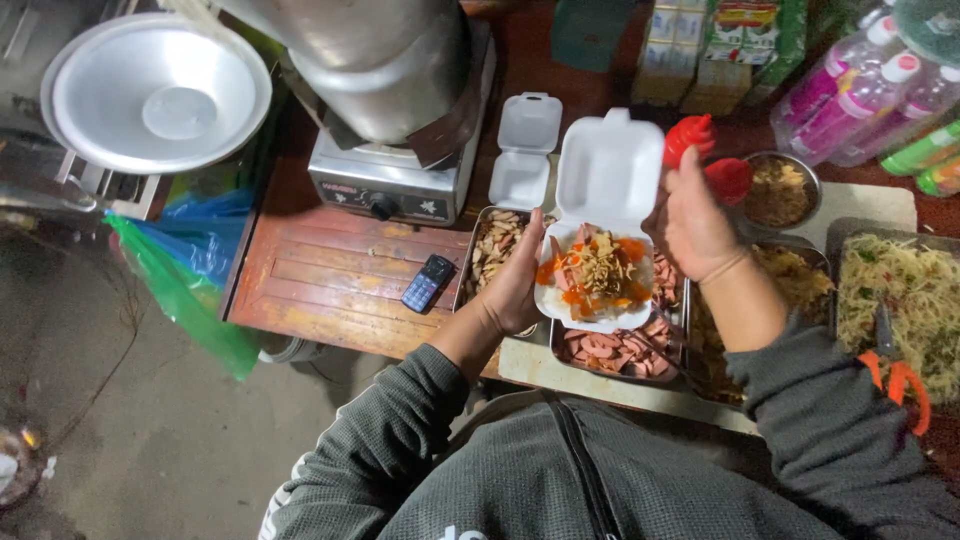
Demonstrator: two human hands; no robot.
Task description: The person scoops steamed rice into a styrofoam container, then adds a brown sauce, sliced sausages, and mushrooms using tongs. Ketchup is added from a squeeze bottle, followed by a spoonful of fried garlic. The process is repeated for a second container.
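I've got the white foam box [600,275] in the middle of my view, lid tipped open and back, its bottom half full of noodles, sausage slices and streaks of orange sauce, held up just above the metal tray of sliced sausage [620,352]. My left hand [517,283] is wrapped around the box's left edge, fingers curled under it, thumb along the rim. My right hand [695,225] is up beside the open lid, closed around a red squeeze bottle [688,137] whose tip points up and away; a second red cap [729,180] sits just beside it. Left of the box, a tray of pale sliced pieces [490,250], and behind that a smaller empty foam box [525,150] lying open. On the right, a tray of yellowish fried food [795,280], a small metal bowl [780,188] with brown bits, and a tray of noodles [910,295] with orange-handled scissors [900,375] lying at its edge. Further out on the red wooden table [320,280], a dark mobile phone [427,283], a big steel machine [390,100], and a round metal basin [160,90] off to the left. Plastic bottles [860,95] line the top right.
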